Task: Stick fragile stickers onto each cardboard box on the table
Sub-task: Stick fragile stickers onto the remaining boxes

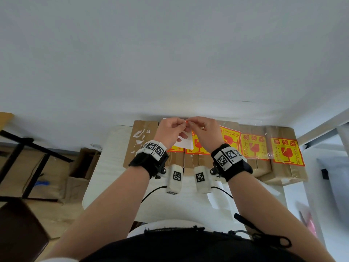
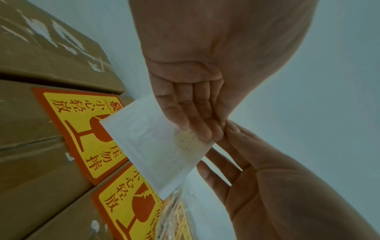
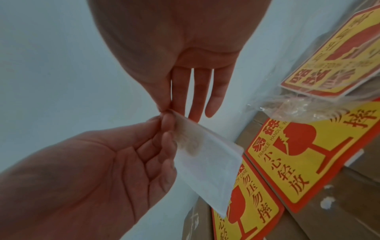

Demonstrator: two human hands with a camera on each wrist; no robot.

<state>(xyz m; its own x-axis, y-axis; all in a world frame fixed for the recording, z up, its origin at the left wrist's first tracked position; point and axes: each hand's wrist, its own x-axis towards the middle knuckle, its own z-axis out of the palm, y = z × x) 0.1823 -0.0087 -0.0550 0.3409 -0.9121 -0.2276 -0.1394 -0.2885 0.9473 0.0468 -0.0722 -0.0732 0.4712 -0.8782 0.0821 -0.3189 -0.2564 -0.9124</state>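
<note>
A row of cardboard boxes lines the far edge of the white table (image 1: 117, 167), against the wall. The leftmost box (image 1: 140, 140) (image 2: 41, 48) carries only white torn residue. The others bear yellow-and-red fragile stickers (image 1: 287, 152) (image 2: 86, 129) (image 3: 304, 154). Above the row, both hands meet on one loose sticker (image 1: 184, 143) (image 2: 156, 146) (image 3: 207, 165), white backing toward me. My left hand (image 1: 172, 129) (image 2: 195, 113) (image 3: 123, 162) holds it with curled fingers. My right hand (image 1: 204, 131) (image 2: 257, 178) (image 3: 191, 81) pinches its top corner, other fingers straight.
A plastic-wrapped pack of stickers (image 1: 229, 138) (image 3: 339, 65) lies on the boxes right of the hands. White backing scraps (image 1: 219, 199) and black scissors (image 1: 264, 233) lie on the near right table. An open carton (image 1: 83, 163) stands on the floor at left.
</note>
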